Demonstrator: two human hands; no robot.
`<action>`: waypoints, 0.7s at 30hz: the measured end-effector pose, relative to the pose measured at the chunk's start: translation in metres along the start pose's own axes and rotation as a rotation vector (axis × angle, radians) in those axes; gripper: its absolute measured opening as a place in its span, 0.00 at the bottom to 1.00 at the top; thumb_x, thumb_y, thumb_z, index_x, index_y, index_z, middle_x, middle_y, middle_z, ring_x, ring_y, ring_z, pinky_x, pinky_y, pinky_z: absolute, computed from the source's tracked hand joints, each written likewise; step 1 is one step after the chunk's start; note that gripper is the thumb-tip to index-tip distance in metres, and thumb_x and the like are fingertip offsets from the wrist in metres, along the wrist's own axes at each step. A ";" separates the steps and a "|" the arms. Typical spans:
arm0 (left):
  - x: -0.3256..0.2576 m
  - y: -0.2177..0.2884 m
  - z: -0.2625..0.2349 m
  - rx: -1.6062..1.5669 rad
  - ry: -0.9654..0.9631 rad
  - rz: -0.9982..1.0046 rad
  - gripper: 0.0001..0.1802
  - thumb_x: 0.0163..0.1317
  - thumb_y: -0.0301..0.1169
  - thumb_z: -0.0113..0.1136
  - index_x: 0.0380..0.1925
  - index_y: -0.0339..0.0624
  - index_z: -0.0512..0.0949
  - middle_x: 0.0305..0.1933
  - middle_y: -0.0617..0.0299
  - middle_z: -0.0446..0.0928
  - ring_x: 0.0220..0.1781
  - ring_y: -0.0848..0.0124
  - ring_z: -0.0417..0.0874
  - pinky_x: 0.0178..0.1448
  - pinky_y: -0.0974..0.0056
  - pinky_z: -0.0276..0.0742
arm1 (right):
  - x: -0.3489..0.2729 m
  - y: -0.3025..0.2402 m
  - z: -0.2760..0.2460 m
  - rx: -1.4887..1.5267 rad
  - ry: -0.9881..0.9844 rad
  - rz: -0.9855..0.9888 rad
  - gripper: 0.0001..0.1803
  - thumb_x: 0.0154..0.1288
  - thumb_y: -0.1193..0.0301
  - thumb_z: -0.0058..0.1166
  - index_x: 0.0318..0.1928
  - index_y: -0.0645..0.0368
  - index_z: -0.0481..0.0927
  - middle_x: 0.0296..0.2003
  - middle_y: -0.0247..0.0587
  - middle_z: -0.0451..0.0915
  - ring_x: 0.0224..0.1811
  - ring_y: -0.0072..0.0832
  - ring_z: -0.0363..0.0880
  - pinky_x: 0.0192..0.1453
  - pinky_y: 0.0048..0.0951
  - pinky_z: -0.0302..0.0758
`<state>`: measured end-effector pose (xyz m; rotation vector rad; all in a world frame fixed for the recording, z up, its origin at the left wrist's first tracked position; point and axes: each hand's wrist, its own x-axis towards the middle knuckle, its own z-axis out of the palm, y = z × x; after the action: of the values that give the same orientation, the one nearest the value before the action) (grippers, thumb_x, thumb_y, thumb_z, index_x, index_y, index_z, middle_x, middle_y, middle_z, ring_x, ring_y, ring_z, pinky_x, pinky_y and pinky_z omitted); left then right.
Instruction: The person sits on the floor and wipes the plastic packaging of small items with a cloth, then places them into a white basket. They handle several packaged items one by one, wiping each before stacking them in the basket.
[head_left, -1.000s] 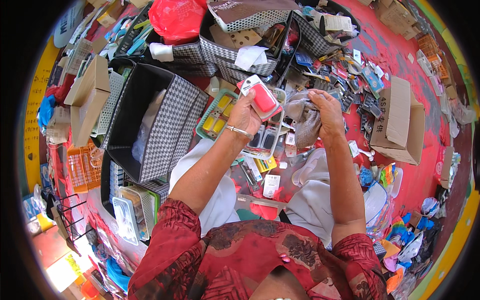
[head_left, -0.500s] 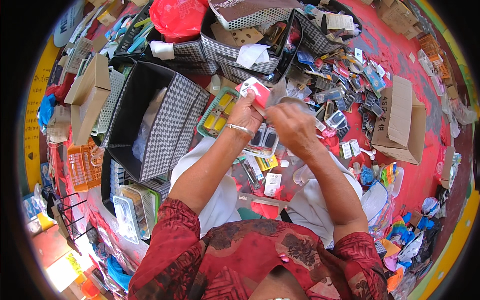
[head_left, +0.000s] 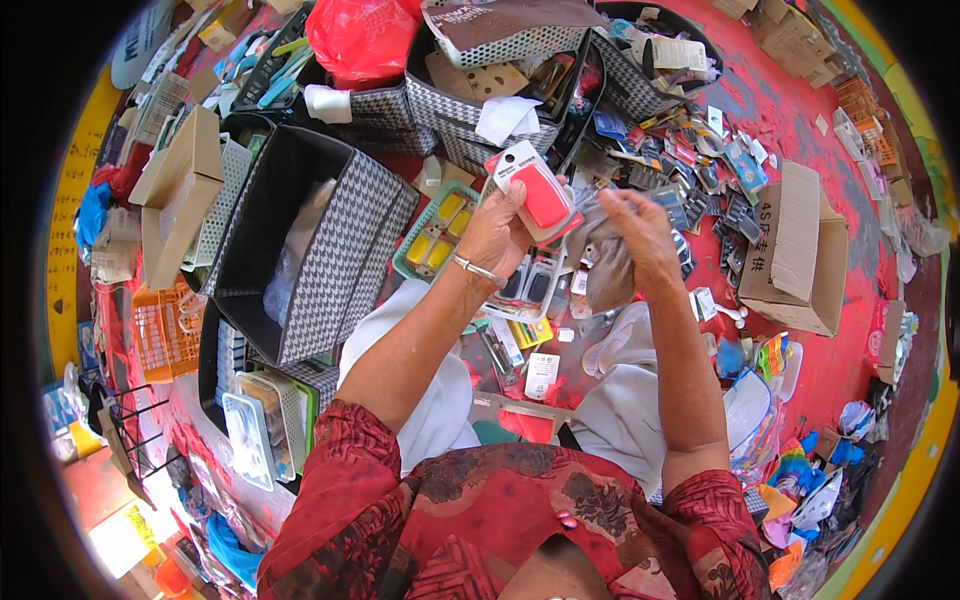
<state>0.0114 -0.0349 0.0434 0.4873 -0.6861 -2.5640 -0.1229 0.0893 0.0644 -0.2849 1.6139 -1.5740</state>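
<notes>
My left hand point(head_left: 492, 232), with a metal bangle at the wrist, is closed on the edge of a small package point(head_left: 547, 196). It is a red, rounded item on a white-topped card, tilted in front of me. Just right of it, my right hand point(head_left: 645, 238) pinches a crumpled grey cloth point(head_left: 608, 272) that hangs from the fingers. A green basket point(head_left: 404, 254) with yellow-and-clear items stands left of the left hand. Under the hands sits a white tray point(head_left: 548, 308) holding dark rounded items, partly hidden by the hand and cloth.
Houndstooth fabric bins point(head_left: 350, 240) stand at left and far side. Many small packaged goods point(head_left: 700, 160) lie heaped at far right. An open cardboard box point(head_left: 795, 260) is right of them. A white packet point(head_left: 541, 376) lies between my knees. An orange basket point(head_left: 168, 335) sits at far left.
The cloth has come away from the package, and my right hand has moved right with it. My left hand has turned the package so its red face shows more fully.
</notes>
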 end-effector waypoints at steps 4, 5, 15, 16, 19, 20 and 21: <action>0.001 -0.001 0.003 0.015 -0.056 -0.005 0.27 0.62 0.40 0.48 0.55 0.33 0.59 0.55 0.48 0.66 0.54 0.60 0.72 0.58 0.56 0.69 | -0.012 -0.003 0.014 -0.032 -0.300 0.118 0.14 0.53 0.65 0.58 0.36 0.62 0.78 0.26 0.32 0.77 0.25 0.14 0.73 0.29 0.17 0.69; 0.001 -0.001 0.003 0.017 -0.075 -0.002 0.27 0.62 0.40 0.48 0.55 0.33 0.59 0.55 0.49 0.67 0.54 0.60 0.71 0.59 0.57 0.68 | -0.014 -0.004 0.017 -0.044 -0.285 0.075 0.13 0.54 0.65 0.58 0.35 0.62 0.78 0.26 0.31 0.77 0.25 0.14 0.73 0.29 0.17 0.69; -0.002 0.004 0.004 -0.077 0.108 -0.056 0.25 0.64 0.47 0.41 0.52 0.39 0.64 0.50 0.50 0.70 0.50 0.63 0.73 0.56 0.58 0.67 | -0.030 0.011 0.041 -1.194 0.023 -1.030 0.11 0.48 0.68 0.60 0.32 0.58 0.76 0.21 0.38 0.71 0.23 0.33 0.74 0.24 0.29 0.70; -0.003 0.005 0.005 -0.104 0.126 -0.061 0.25 0.64 0.47 0.40 0.52 0.39 0.64 0.49 0.51 0.71 0.50 0.63 0.73 0.57 0.58 0.67 | -0.032 0.013 0.044 -1.224 -0.012 -1.050 0.13 0.48 0.67 0.60 0.34 0.57 0.75 0.21 0.38 0.71 0.23 0.34 0.74 0.24 0.31 0.69; -0.001 0.007 0.004 -0.127 0.085 -0.075 0.25 0.65 0.47 0.36 0.51 0.38 0.65 0.46 0.50 0.73 0.46 0.62 0.76 0.52 0.58 0.71 | -0.036 0.010 0.044 -1.040 -0.203 -0.973 0.15 0.47 0.64 0.59 0.33 0.56 0.73 0.25 0.38 0.72 0.27 0.33 0.76 0.24 0.32 0.71; 0.001 0.010 0.001 -0.192 0.005 -0.108 0.25 0.65 0.47 0.35 0.50 0.37 0.65 0.46 0.50 0.73 0.44 0.62 0.77 0.50 0.58 0.73 | -0.038 0.006 0.042 -0.909 -0.205 -0.981 0.14 0.48 0.66 0.60 0.34 0.58 0.74 0.27 0.38 0.76 0.29 0.29 0.78 0.27 0.29 0.72; 0.002 0.012 -0.001 -0.231 -0.003 -0.143 0.25 0.66 0.46 0.34 0.50 0.37 0.65 0.46 0.50 0.73 0.43 0.62 0.77 0.49 0.59 0.75 | -0.038 0.001 0.040 -0.781 -0.182 -0.857 0.13 0.49 0.67 0.59 0.34 0.59 0.75 0.28 0.38 0.77 0.29 0.27 0.78 0.28 0.27 0.73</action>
<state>0.0138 -0.0460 0.0481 0.4704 -0.3604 -2.7335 -0.0716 0.0864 0.0849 -1.6579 2.0159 -1.3118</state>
